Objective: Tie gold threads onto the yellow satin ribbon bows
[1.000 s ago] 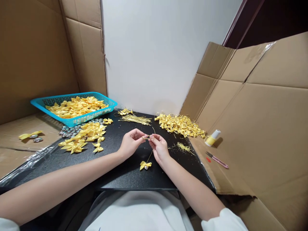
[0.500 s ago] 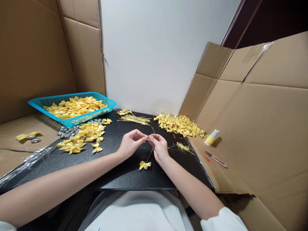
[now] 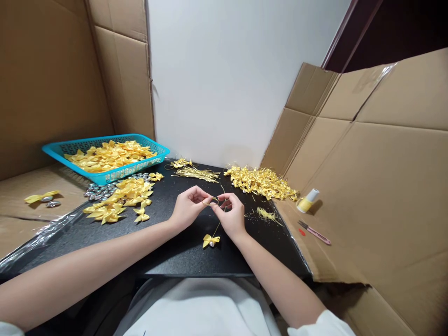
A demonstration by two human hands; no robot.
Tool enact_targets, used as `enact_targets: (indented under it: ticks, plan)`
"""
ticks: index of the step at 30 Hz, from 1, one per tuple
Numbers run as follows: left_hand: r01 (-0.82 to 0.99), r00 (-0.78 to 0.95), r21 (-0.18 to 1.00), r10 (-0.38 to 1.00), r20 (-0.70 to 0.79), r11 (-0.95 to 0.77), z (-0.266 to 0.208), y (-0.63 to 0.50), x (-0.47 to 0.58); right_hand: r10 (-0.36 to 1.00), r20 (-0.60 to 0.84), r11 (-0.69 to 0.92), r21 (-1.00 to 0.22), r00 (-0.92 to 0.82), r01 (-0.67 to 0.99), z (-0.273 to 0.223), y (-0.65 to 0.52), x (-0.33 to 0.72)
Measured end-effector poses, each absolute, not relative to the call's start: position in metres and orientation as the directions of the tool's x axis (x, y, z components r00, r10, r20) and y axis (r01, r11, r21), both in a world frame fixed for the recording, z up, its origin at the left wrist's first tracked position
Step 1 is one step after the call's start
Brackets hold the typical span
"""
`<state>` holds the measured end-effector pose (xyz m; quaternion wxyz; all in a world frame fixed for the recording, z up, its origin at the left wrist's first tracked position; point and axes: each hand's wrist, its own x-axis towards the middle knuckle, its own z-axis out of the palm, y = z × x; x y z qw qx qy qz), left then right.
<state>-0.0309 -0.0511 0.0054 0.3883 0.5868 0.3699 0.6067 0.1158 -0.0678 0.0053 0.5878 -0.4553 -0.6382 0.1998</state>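
Over the black table, my left hand [image 3: 191, 207] pinches a thin gold cord [image 3: 216, 200] between thumb and forefinger. The cord makes a small loop between my two hands. My right hand [image 3: 231, 214] has its thumb and forefinger at the other side of this loop, its other fingers curled. Below the right hand the cord runs down to a yellow ribbon bow [image 3: 211, 241] with a silver bead at its middle, near the table's front edge. Part of the cord is hidden by the right fingers.
At the left, a blue basket [image 3: 105, 177] holds yellow bows, with loose bows [image 3: 131, 191] and silver beads [image 3: 100, 190] before it. Cut gold cords [image 3: 198, 174] and a finished-looking heap [image 3: 261, 181] lie behind. Right: thread spool [image 3: 307, 201], pink snips [image 3: 317, 233], thread scraps [image 3: 266, 214].
The cord between my fingertips has opened into a visible loop. My right thumb and forefinger have moved apart around it, while the bow stays in nearly the same place.
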Motion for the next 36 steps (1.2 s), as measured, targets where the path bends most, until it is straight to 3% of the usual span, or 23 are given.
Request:
enact_targets:
  ticks: [7,22,25,27,31,36]
  plan:
    - [-0.055,0.036,0.895,0.895,0.445,-0.443,0.002,-0.049,-0.031,0.746,0.666,0.596,-0.659,-0.012,0.459,0.005,-0.068,0.118]
    - [0.198,0.117,0.851,0.873,0.473,-0.487,0.001,-0.051,-0.033,0.781,0.623,0.514,-0.614,-0.03,0.599,0.006,-0.064,0.124]
    - [0.288,0.196,0.806,0.856,0.479,-0.517,0.007,-0.051,-0.037,0.811,0.584,0.489,-0.664,-0.016,0.565,0.009,-0.063,0.128]
    - [0.425,0.332,0.743,0.852,0.404,-0.518,0.012,-0.051,-0.041,0.846,0.534,0.452,-0.722,0.005,0.524,0.012,-0.063,0.131]
    - [0.588,0.616,0.624,0.785,0.066,-0.515,0.019,-0.053,-0.048,0.896,0.445,0.386,-0.783,0.005,0.488,0.014,-0.063,0.136]
    - [0.568,0.709,0.604,0.705,-0.013,-0.559,0.022,-0.058,-0.046,0.916,0.4,0.37,-0.816,-0.028,0.445,0.006,-0.062,0.136]
